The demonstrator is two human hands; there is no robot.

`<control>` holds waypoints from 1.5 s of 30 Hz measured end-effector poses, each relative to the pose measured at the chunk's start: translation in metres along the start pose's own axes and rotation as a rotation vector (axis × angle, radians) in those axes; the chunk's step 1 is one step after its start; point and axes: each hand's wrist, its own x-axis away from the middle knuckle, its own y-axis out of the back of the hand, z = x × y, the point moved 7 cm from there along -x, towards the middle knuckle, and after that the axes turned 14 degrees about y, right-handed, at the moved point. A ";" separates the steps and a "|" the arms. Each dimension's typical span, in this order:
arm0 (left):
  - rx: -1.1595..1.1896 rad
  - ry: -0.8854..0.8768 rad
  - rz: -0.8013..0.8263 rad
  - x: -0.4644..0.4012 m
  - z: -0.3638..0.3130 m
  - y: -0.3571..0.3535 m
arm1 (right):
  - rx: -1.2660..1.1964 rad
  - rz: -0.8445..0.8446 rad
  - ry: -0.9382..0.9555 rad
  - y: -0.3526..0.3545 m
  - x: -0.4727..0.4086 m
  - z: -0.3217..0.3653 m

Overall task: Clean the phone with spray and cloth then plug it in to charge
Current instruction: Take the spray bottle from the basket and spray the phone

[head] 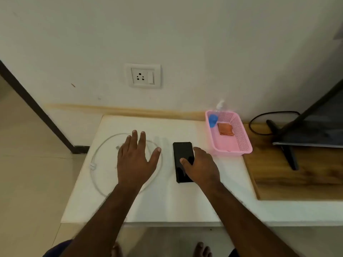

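Cable (96,156): white, looped in a wide ring on the white slab (167,201), its plug ends lying just left of the left hand. Laid out flat, likely so either end can be picked up without untangling.

Left hand (134,160): flat, palm down, fingers straight and spread, lying across the cable ring. It holds nothing; judged to be steadying the person or waiting.

Socket (143,76): on the wall beyond the left hand, nothing plugged in, switch on its right side. No charger brick is visible, so how the cable meets it cannot be told.

Phone (182,154): black, screen dark, flat on the slab between the hands, long side running away from the person.

Right hand (201,167): over the near right part of the phone, thumb on the screen, other fingers curled down past its right edge. Appears to be gripping it to lift; whether it is clear of the slab cannot be told.

Basket (246,143): pink, perforated, beyond and right of the right hand, near the phone's far corner. Keeps the cleaning kit together within reach.

Spray (213,120): blue bottle, white nozzle, leaning in the basket's far left corner.

Cloth (225,129): orange, folded, on the basket floor beside the spray. Both untouched; cleaning judged not yet begun.
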 end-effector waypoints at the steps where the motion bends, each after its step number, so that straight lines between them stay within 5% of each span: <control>1: 0.016 0.013 0.016 -0.003 0.000 -0.002 | -0.008 -0.009 -0.026 -0.004 -0.001 -0.003; 15: 0.124 -0.009 0.017 -0.013 -0.016 -0.021 | 0.164 0.072 -0.152 -0.032 -0.018 -0.001; 22: 0.118 0.003 0.027 -0.018 -0.008 -0.020 | 0.137 -0.383 -0.064 0.072 -0.021 -0.024; 30: 0.107 0.006 0.056 -0.017 -0.009 -0.019 | 0.389 0.066 -0.053 0.068 -0.026 -0.090; 45: 0.097 -0.039 0.068 -0.009 -0.021 -0.019 | 0.420 0.106 0.068 0.051 0.039 -0.088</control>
